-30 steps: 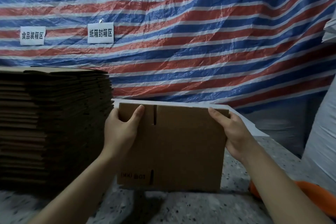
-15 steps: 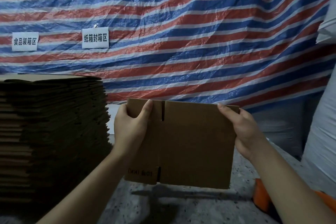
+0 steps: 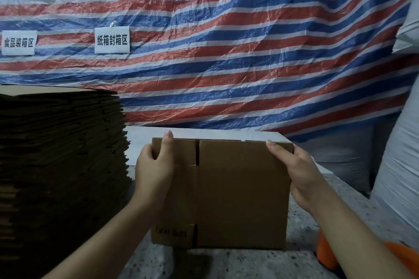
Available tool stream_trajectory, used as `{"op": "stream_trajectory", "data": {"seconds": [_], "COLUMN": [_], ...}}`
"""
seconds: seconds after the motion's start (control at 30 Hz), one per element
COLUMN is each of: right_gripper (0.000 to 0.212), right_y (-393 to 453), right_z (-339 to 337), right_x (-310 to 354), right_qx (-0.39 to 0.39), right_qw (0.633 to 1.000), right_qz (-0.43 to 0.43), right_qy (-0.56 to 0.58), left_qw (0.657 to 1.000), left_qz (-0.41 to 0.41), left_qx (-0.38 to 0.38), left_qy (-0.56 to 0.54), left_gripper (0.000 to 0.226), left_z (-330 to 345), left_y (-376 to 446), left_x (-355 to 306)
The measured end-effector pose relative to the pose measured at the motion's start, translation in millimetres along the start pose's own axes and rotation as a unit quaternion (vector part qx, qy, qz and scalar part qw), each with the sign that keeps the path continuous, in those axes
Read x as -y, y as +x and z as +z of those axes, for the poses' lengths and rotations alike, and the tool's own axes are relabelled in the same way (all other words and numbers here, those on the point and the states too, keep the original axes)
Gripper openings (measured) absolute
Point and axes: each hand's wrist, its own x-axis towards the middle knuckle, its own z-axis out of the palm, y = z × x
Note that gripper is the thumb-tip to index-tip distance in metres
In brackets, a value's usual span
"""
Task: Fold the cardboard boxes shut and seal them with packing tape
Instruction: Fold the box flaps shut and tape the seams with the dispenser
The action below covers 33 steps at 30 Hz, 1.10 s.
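Head view: a flattened cardboard box (image 3: pixel 240 195) stands upright at six o'clock over the speckled desk (image 3: pixel 306 229), the left hand (image 3: pixel 154 170) gripping its upper left corner and the right hand (image 3: pixel 297 172) clasping its upper right edge. It looks light and stiff but crushable, best held by the side edges near the flap slots.

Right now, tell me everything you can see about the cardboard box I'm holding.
The cardboard box is plain brown corrugated board, still flattened, held upright above the speckled table. Slots cut in its top and bottom edges separate the flaps; dark print sits upside down near the lower left corner. The left hand grips its upper left corner, the right hand its upper right edge.
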Motion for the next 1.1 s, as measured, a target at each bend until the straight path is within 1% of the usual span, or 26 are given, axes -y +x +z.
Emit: {"op": "stream_trajectory", "data": {"seconds": [0.17, 0.3, 0.4, 0.57, 0.67, 0.87, 0.97, 1.1], "right_gripper": [0.029, 0.027, 0.024, 0.035, 0.031, 0.034, 0.035, 0.056], "right_y": [0.1, 2.5, 4.3, -1.8, -6.4, -13.7, -18.5, -16.8], "right_z": [-3.8, -7.7, -7.7, -9.6, -10.6, -7.1, -5.4, -6.3], "right_x": [-0.2, -4.3, -6.6, -6.0, -5.4, -0.6, 2.4, 5.8], "right_qx": [0.012, 0.027, 0.024, 0.020, 0.018, 0.007, 0.019, 0.058], "right_qw": [1.000, 0.999, 0.999, 0.999, 0.998, 0.998, 0.999, 0.998], "right_qz": [-0.007, -0.020, -0.025, -0.038, -0.051, -0.051, -0.035, 0.036], "right_qy": [-0.023, -0.014, -0.008, -0.009, -0.016, -0.035, -0.022, 0.020], "left_qw": [0.999, 0.999, 0.999, 0.998, 0.998, 0.995, 0.991, 0.983], "left_qz": [-0.036, -0.036, -0.034, -0.035, -0.037, -0.069, -0.098, -0.121], "left_qx": [0.027, 0.037, 0.039, 0.043, 0.050, 0.072, 0.089, 0.135], "left_qy": [-0.009, -0.007, -0.010, -0.014, -0.010, 0.012, 0.028, 0.020], "left_gripper": [0.043, 0.044, 0.043, 0.043, 0.044, 0.042, 0.045, 0.044], "left_z": [-2.6, -5.6, -5.5, -4.3, -4.2, -2.7, -3.7, -7.3], "left_y": [-1.4, -3.4, -5.5, -9.8, -9.4, -8.0, -9.2, -11.9], "left_x": [-8.2, -10.4, -10.9, -15.8, -16.9, -21.3, -26.8, -40.5]}}
